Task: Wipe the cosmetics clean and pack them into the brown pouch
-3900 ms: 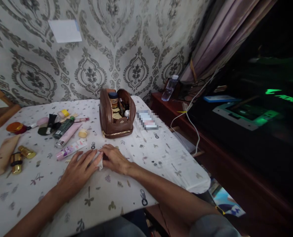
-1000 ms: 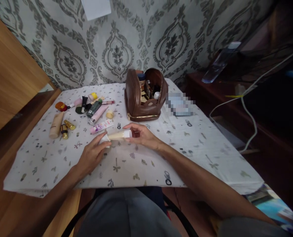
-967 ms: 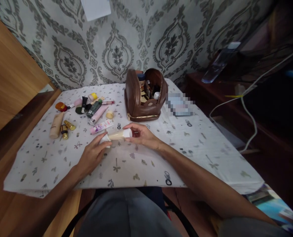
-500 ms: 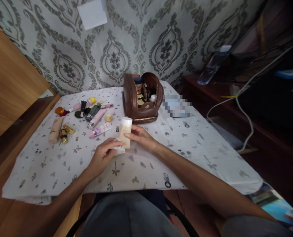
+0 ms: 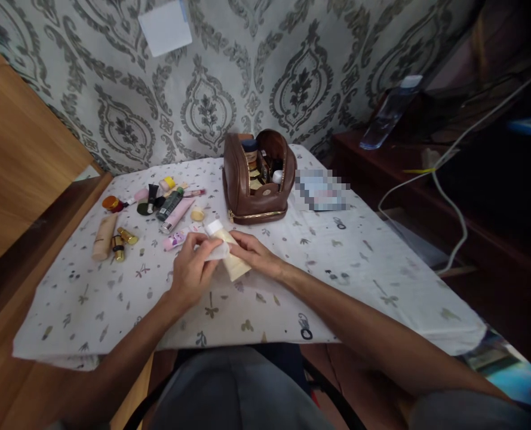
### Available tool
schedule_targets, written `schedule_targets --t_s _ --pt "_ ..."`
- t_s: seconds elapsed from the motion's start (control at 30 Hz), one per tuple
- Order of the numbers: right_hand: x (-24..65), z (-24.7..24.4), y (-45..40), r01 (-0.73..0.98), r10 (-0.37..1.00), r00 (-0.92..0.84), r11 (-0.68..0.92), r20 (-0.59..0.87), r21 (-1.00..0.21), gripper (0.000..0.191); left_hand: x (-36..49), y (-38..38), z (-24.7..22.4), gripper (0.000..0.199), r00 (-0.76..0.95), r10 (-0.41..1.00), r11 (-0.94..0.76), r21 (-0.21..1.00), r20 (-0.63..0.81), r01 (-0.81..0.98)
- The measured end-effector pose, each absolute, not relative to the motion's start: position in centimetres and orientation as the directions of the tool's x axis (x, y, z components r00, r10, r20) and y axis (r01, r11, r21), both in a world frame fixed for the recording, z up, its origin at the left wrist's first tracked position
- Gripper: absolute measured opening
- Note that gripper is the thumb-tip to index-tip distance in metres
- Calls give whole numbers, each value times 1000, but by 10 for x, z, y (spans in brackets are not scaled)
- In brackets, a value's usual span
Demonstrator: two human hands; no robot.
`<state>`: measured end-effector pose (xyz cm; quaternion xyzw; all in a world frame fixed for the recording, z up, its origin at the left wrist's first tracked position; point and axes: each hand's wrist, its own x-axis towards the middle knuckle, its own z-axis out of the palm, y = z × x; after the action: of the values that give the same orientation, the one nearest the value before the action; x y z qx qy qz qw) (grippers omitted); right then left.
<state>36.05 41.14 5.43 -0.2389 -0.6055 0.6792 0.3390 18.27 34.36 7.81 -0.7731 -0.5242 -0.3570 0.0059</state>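
Possibly the tube [image 5: 236,267], clasped in the right hand [image 5: 257,255], slips toward the desk's front edge [image 5: 251,338] if the left hand [image 5: 192,269] (pinching tissue [image 5: 221,251]) rubs hard.

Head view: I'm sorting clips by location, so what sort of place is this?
Probably a room in a home, judging by the patterned wall, the printed tablecloth and the open brown bag on it.

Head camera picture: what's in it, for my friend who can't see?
A person's right hand holds a pale yellow tube with a white cap, while the left hand holds a white tissue or cloth against it. Beyond, cosmetics sit left of an open brown bag.
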Motion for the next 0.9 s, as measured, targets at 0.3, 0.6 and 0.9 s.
schedule_targets --t_s 0.3,0.6,0.9 --pt "366 54 413 22 689 -697 299 200 -954 28 177 359 104 33 229 883 -426 492 411 759" --pt "368 55 406 201 664 -710 512 236 -835 32 179 369 114 23 95 994 -105 810 61 577" --pt "368 52 407 70 606 -736 512 302 -856 38 173 370 99 45 -86 981 185 971 -174 154"
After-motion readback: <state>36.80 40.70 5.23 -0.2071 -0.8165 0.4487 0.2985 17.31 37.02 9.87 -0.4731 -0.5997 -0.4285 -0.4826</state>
